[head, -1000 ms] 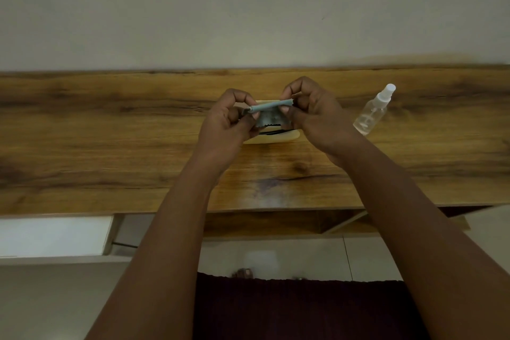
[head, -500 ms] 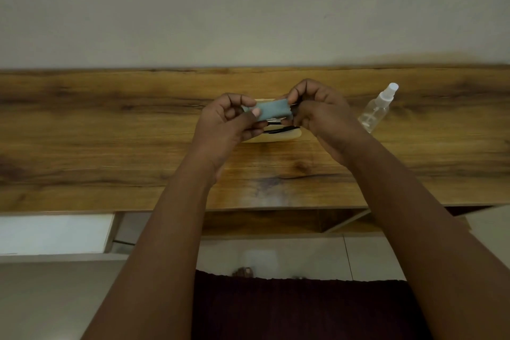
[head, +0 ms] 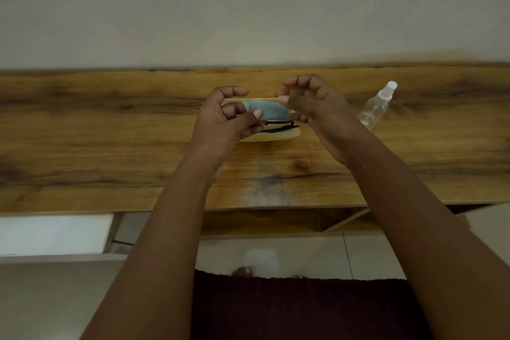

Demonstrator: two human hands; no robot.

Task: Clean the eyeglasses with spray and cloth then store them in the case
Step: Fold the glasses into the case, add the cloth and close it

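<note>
Pinching the folded cloth (head: 266,110) between thumb and fingers, the left hand (head: 225,123) holds it just above the case (head: 278,136); the right hand (head: 317,107) sits at the cloth's other end, fingers curled and loosely apart — whether it touches the cloth I cannot tell. Dark glasses (head: 278,127) lie in the open case under both hands; the spray (head: 376,106) lies on the desk (head: 110,132) just beyond the right hand.

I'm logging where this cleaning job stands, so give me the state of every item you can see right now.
Cloth: folded, pinched in left hand.
Right hand: fingers loose at the cloth's end, contact unclear.
Glasses: folded, lying in the case.
Case: open, on desk.
Spray bottle: capped, lying tilted, untouched.
</note>
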